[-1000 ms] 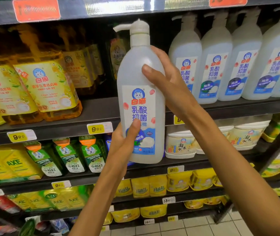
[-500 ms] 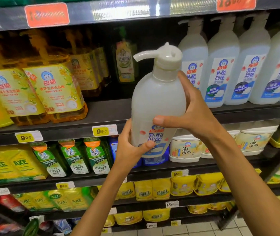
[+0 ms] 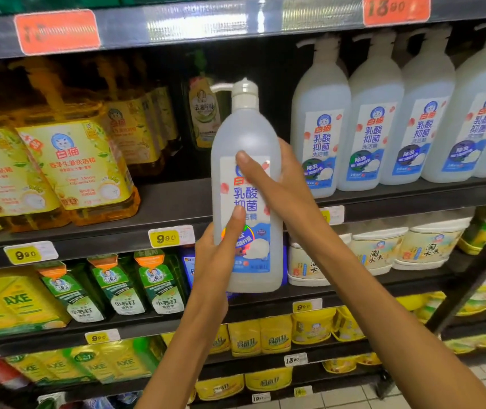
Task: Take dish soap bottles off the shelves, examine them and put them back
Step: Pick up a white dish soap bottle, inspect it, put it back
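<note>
A tall translucent white plastic pump bottle with a blue-and-white label [image 3: 247, 184] stood upright in front of the shelves, clear of the dark shelf board [image 3: 176, 199]. The left hand [image 3: 216, 261] grasped its lower left side, thumb laid across the label. The right hand [image 3: 280, 184] gripped its right side, thumb curled over the label's top. A row of matching white bottles [image 3: 374, 125] stood on the shelf to the right.

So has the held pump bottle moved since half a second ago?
Yes. The white pump bottle has tipped back upright, its label facing the camera again, in front of the shelf edge.
</note>
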Tool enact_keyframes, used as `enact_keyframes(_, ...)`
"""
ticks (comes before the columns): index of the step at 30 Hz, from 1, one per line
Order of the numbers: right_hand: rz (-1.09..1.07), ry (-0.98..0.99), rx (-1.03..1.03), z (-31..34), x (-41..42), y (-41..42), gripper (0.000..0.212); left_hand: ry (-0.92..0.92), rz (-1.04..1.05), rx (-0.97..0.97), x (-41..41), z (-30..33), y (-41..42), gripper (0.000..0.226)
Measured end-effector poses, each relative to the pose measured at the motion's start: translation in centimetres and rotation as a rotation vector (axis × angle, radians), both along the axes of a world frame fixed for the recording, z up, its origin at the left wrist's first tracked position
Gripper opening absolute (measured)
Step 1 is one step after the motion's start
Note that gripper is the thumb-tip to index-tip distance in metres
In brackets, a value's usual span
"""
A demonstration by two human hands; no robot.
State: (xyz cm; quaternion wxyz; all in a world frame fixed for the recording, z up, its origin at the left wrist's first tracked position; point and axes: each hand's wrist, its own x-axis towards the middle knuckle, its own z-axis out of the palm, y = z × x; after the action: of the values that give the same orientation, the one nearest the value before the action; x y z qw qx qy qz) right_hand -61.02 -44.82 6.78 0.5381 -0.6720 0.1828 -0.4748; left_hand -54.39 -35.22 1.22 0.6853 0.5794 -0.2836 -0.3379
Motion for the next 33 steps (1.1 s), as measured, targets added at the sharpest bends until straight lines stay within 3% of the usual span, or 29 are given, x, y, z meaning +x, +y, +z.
enact_keyframes(5, 0.028, 0.018, -0.155, 2.1, 1.7, -2.0, 0.031, -0.087, 0.034, -0.018, 1.8, 1.3, -2.2, 0.06)
enact_keyframes(13, 0.041, 0.085, -0.242, 4.1, 3.5, -6.9, 0.046, -0.191, 0.044, -0.135, 4.7, 2.6, -7.5, 0.047)
enact_keyframes(24, 0.002, 0.099, -0.249, 1.7, 4.6, -10.3, 0.059, -0.341, -0.022, -0.062, 7.8, 1.2, -10.7, 0.071)
enact_keyframes(30, -0.114, 0.153, -0.344, 1.6, 4.9, -10.4, 0.076, -0.415, -0.099, 0.016, 8.7, 1.4, -12.0, 0.076)
enact_keyframes(33, -0.208, 0.126, -0.406, 1.6, 5.0, -10.2, 0.071, -0.435, -0.093, 0.02, 8.8, 1.2, -12.6, 0.077)
